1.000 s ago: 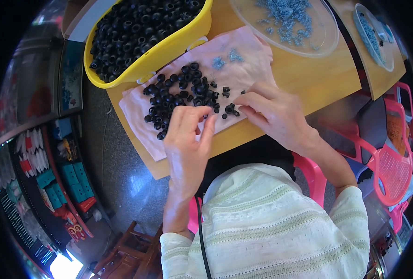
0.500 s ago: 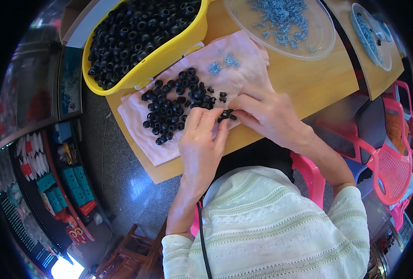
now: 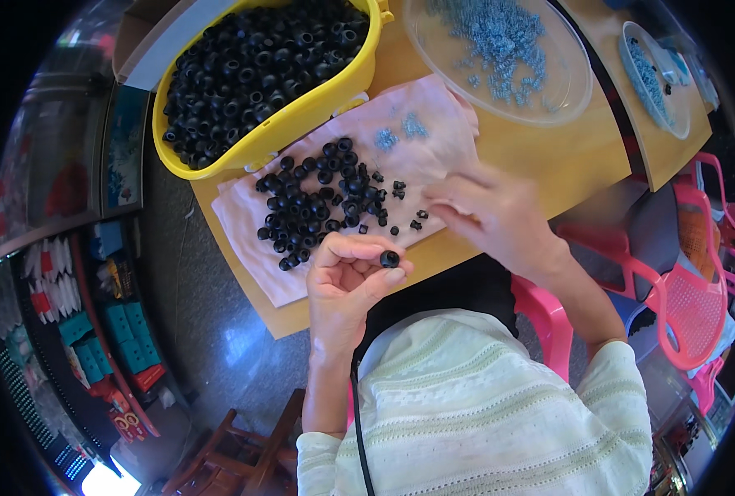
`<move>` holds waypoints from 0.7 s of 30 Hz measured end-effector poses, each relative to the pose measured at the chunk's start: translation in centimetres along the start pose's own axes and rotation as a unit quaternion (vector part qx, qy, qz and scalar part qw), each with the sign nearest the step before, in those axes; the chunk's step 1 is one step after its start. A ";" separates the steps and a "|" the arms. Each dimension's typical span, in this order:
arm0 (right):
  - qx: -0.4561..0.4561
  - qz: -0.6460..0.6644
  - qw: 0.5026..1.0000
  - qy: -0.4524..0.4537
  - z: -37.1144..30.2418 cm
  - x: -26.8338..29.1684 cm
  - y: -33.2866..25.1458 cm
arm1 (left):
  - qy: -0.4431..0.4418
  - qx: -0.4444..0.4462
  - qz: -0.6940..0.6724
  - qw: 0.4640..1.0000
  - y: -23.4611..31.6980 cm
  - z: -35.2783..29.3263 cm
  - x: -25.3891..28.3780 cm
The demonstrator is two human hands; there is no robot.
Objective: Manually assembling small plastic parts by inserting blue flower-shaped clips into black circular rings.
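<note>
Between the thumb and fingers of my left hand (image 3: 347, 277) is a small black round bead-like piece (image 3: 390, 259) with a hole in its end, held just off the cloth's near edge. My right hand (image 3: 500, 215) hovers to the right, over the edge of the pink cloth (image 3: 446, 112); motion smears its fingers, so I cannot tell whether they grip anything. Close to its fingertips lie several small black knobbed pieces (image 3: 418, 221). A loose heap of black round hollow pieces (image 3: 297, 211) covers the cloth's left part. Two little clusters of light-blue bits (image 3: 415, 126) rest farther back on it.
A yellow tub (image 3: 264, 142) heaped with black round pieces stands at the back left. On the wooden table (image 3: 541, 169), a clear round tray (image 3: 578, 95) holds more blue bits. Another tray (image 3: 673, 120) sits at far right. Pink chairs (image 3: 690, 306) stand to the right.
My hands have parted. The left has drawn nearer with a black round piece between its fingers, and the right has moved away rightward. More small black pieces now show on the cloth.
</note>
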State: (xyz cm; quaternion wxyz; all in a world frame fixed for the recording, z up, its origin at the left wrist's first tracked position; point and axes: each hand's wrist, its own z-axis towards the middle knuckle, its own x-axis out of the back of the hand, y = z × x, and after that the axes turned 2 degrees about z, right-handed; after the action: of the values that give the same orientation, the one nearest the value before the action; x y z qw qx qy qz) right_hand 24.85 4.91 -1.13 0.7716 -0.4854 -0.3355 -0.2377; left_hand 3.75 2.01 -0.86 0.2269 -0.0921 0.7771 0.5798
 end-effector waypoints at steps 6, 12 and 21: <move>0.011 -0.014 0.999 0.033 3.6 -0.6 0.2 | -0.016 0.016 -0.102 0.995 -0.3 -0.6 0.6; 0.083 -0.096 0.991 0.035 5.4 -2.6 0.1 | -0.016 0.020 -0.149 0.989 0.0 -1.2 1.1; 0.071 -0.108 0.992 0.014 5.3 -2.7 -0.2 | 0.019 -0.014 -0.114 0.993 0.6 -1.7 1.1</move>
State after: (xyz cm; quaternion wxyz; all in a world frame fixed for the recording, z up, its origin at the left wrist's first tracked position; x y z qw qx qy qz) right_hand 21.45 9.71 -1.41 0.7787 -0.3870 -0.3911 -0.3015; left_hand 2.15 0.73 -0.52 0.2753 -0.1940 0.7577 0.5590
